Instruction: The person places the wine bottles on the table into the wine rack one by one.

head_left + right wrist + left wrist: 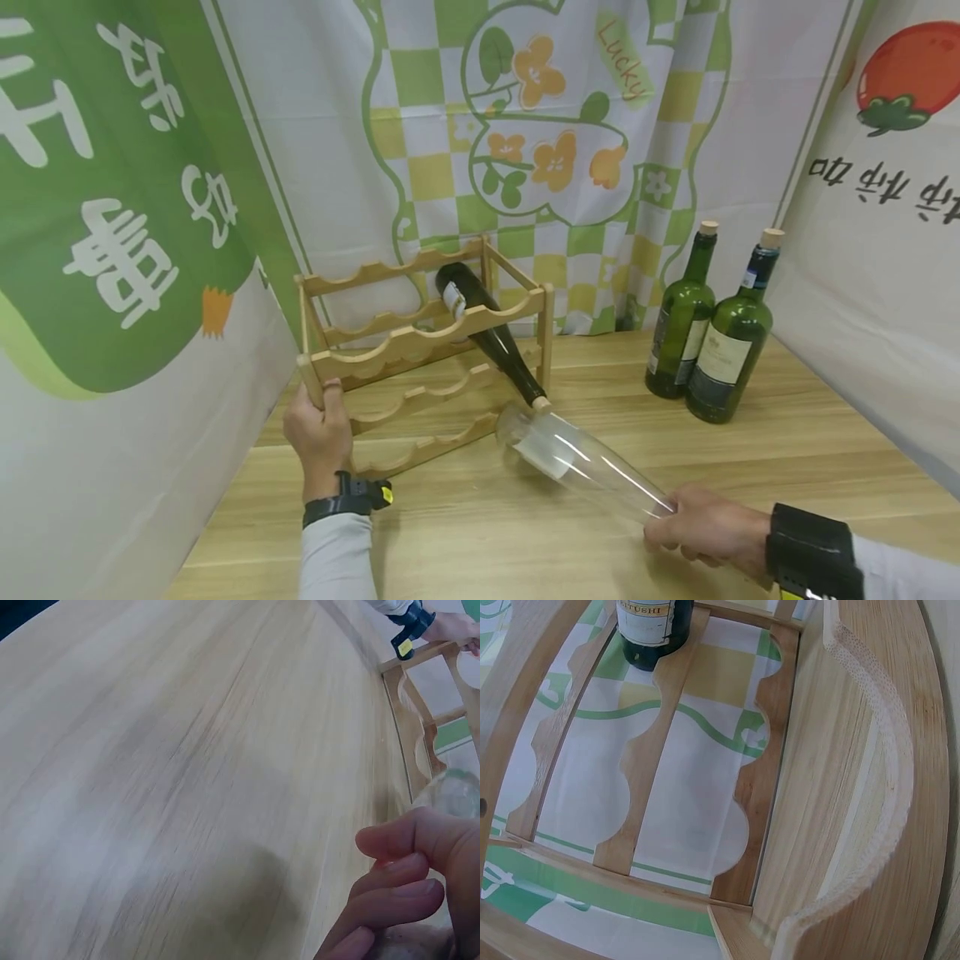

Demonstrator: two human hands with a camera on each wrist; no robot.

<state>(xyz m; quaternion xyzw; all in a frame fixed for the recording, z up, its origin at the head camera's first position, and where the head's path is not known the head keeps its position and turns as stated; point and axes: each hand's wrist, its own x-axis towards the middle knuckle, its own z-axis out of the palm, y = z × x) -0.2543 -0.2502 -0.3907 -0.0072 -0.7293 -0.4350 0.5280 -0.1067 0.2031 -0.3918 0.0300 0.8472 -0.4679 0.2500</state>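
Observation:
My left hand [321,429] grips the front left post of a wooden wine rack [420,339], its thumb in front. My right hand [708,527] holds a clear glass bottle [592,467] by the neck. That bottle is tilted, with its base up against the lower front of the rack and a white label on its side. A dark wine bottle [504,350] lies on the rack's top tier at the right, its corked neck sloping forward above the clear bottle's base. In the right wrist view, the curled fingers [397,896] partly cover the clear glass.
Two green corked wine bottles [681,325] [731,350] stand upright together on the wooden table [480,542], at the back right. Printed curtains [315,125] enclose the table behind and on both sides. The rack stands near the back curtain.

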